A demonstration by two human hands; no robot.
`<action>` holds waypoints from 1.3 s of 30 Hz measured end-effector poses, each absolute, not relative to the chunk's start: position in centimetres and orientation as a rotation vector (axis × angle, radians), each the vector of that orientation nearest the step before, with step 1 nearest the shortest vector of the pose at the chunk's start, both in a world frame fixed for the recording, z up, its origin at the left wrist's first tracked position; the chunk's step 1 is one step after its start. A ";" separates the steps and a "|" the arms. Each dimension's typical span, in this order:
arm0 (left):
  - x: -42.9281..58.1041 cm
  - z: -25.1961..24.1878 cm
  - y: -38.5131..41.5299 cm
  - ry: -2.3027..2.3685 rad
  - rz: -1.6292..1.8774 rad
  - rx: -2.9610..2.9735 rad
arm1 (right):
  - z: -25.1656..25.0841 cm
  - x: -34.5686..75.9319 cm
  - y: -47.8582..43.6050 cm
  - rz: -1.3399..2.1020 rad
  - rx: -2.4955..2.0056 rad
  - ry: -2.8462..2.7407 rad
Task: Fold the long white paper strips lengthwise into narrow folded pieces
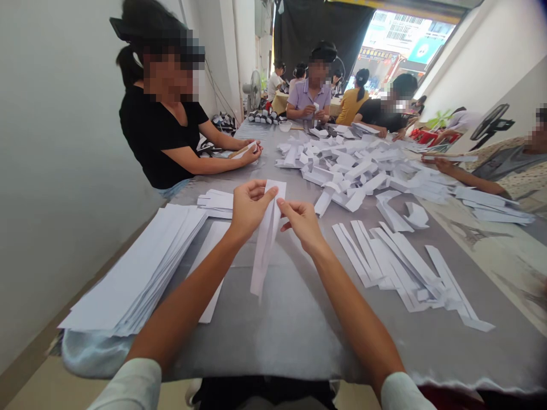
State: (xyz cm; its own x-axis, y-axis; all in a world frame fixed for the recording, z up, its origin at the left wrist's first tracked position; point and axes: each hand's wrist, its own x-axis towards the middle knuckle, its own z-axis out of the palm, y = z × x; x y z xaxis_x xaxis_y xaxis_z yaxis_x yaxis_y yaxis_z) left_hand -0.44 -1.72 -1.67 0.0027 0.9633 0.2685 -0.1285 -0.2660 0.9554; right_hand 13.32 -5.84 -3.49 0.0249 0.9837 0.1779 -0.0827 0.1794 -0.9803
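A long white paper strip (265, 250), creased lengthwise, hangs above the table between my two hands. My left hand (251, 206) grips its upper left side, thumb in front and fingers behind. My right hand (302, 221) pinches the strip's upper right edge between thumb and fingers. On the table under my left forearm lies a flat white paper strip (213, 299), partly covered by the arm. Left of that is a tall stack of flat white paper (132, 273). Several narrow folded strips (397, 262) lie to the right of my right hand.
A large heap of folded white paper pieces (350, 165) covers the table's far middle. A smaller stack of strips (216, 200) sits beyond the left stack. Co-workers handle paper at the left, far and right sides of the grey-covered table (294, 336).
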 end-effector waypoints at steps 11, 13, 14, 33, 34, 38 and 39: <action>-0.7 -1.4 -1.8 0.885 1.258 1.321 | -3.7 13.5 -5.7 1.032 -1.044 -1.216; -0.8 -1.5 -1.7 0.897 1.326 1.328 | -3.4 13.4 -5.9 1.092 -1.042 -1.239; -0.8 -1.6 -1.6 0.908 1.359 1.327 | -3.3 13.4 -5.9 1.125 -1.042 -1.259; -1.1 -1.9 -1.0 0.837 1.381 1.323 | -3.6 13.4 -6.0 1.174 -1.063 -1.308; -1.1 -1.9 -1.1 0.835 1.363 1.332 | -3.7 13.3 -5.9 1.157 -1.065 -1.298; -1.0 -1.6 -1.5 0.857 1.178 1.394 | -3.9 13.4 -5.7 1.083 -1.088 -1.262; -1.0 -1.5 -1.7 0.862 1.132 1.418 | -3.9 13.5 -5.6 1.073 -1.086 -1.256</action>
